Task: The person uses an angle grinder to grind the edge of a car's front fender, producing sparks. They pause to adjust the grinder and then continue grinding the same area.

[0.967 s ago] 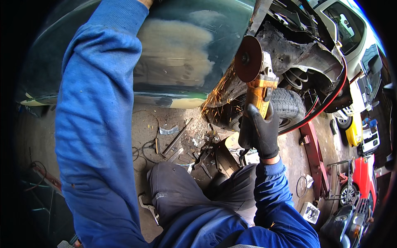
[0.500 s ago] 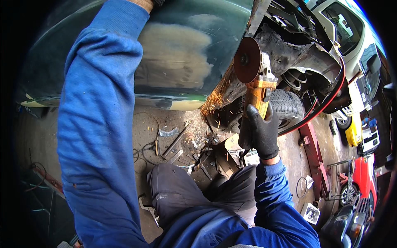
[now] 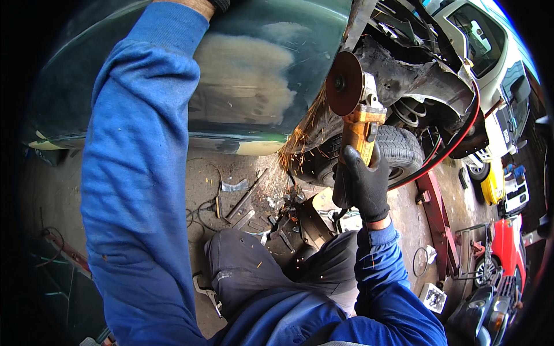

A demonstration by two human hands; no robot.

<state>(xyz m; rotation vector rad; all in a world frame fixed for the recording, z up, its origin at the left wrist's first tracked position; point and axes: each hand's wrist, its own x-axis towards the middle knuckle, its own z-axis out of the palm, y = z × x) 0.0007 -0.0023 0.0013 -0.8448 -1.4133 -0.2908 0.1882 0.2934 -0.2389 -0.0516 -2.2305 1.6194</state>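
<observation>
In the head view, the only one here, an angle grinder stands upright right of centre, its reddish-brown disc at the right edge of the dark green body panel. The right hand, gloved in black, is wrapped firmly around the grinder's body with the thumb lying along it. Only a bit of black glove on the left hand shows at the top edge of the frame; whether it grips or merely braces against something, I cannot tell.

Sparks stream from the disc toward lower left, past the panel's lower corner. The exact contact point is hard to make out, but to work well the disc should meet the metal squarely, with light, even pressure and no twisting, since a wedged disc could kick. With just one hand visible on the tool, a firm wrist matters all the more.

The disc is best kept clear of the sanded patch left of it and of the tyre below right. Metal scraps litter the floor near the knees, so steady footing would help too.
</observation>
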